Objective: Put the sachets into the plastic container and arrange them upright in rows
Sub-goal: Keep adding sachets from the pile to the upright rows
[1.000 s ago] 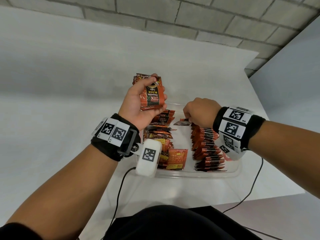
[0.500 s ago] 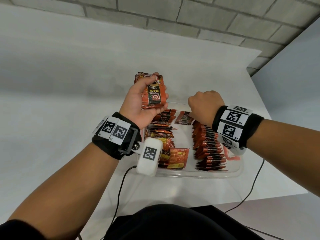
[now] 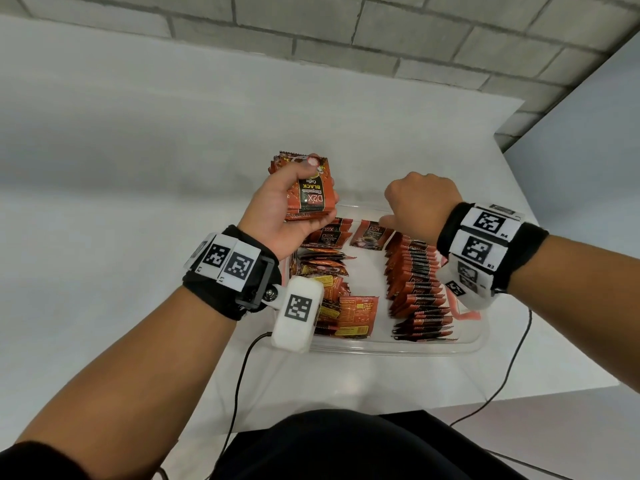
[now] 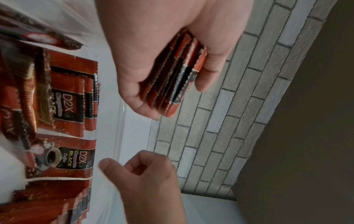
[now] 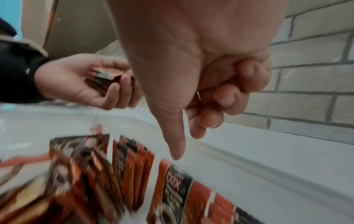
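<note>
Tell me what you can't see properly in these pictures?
- Head view: the left hand covers most of its sachet stack; no exact count.
- Head view: the left wrist camera hides part of the plastic container.
- Right wrist view: the sachets in the container are blurred.

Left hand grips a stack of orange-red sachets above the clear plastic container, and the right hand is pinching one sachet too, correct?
Not quite. The right hand holds nothing; its fingers are curled empty, as the right wrist view shows. The left hand does grip the stack of orange-red sachets above the clear plastic container.
</note>
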Demonstrator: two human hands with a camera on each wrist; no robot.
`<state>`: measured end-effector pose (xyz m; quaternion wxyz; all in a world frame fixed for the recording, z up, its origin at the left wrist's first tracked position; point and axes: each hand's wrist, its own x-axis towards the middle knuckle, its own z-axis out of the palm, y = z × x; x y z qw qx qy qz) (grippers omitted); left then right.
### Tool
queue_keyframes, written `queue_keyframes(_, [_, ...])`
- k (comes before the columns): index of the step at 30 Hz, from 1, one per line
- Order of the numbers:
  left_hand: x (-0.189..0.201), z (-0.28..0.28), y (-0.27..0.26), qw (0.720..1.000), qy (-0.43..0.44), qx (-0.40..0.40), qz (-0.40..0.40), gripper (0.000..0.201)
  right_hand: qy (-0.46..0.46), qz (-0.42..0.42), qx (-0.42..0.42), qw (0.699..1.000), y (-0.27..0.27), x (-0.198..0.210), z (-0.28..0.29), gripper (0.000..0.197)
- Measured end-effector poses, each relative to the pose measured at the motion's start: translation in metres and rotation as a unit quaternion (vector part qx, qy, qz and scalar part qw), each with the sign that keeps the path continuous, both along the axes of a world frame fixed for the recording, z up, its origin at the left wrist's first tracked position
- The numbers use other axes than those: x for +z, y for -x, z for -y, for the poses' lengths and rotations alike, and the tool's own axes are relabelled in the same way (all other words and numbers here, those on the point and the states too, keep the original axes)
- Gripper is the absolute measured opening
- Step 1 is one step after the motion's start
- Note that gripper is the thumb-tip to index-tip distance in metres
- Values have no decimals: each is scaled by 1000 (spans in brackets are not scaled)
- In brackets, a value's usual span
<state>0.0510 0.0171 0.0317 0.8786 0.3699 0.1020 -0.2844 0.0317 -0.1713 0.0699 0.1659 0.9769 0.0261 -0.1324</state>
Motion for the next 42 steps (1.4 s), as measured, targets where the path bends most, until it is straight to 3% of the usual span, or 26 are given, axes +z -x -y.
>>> queue_keyframes(3, [0,3,2,1000,-14,-13,7,18,-142,36,-27,989,0,15,10,26])
queue_keyframes(7, [4,8,8,995,-25,-79,54,27,-448,40,-69,890,10,37,9,25])
queue_keyframes(10, [6,15,13,986,-37,-131,100,30,-516,3,-85,852,21,38,3,39])
queue_keyframes(14, [7,20,18,979,-61,-157,116,16,-599,4,-108,793,31,32,1,41])
queue_keyframes(16, [8,21,20,978,-62,-164,112,12,-626,12,-117,771,36,29,1,34])
queue_keyframes(21, [10,20,22,985,-50,-147,81,51,-678,81,-146,715,41,29,11,16])
queue_keyframes(25, [11,20,23,988,-41,-135,63,46,-724,87,-182,660,43,35,16,20])
queue_keyframes(26, [11,20,23,987,-43,-137,66,42,-727,75,-181,658,43,35,16,22])
queue_keyframes(30, [12,26,27,971,-65,-194,121,30,-669,32,-127,731,44,33,15,28])
queue_keyframes(34, [10,32,30,980,-35,-154,123,41,-674,89,-150,718,41,27,11,45])
queue_keyframes(36, [10,32,28,987,-21,-109,120,47,-697,92,-209,680,41,24,11,42])
queue_keyframes(39, [11,32,26,990,-11,-71,121,50,-750,3,-269,604,46,21,16,22])
queue_keyframes(42, [12,31,24,990,-19,-74,122,49,-763,1,-257,593,45,21,23,16])
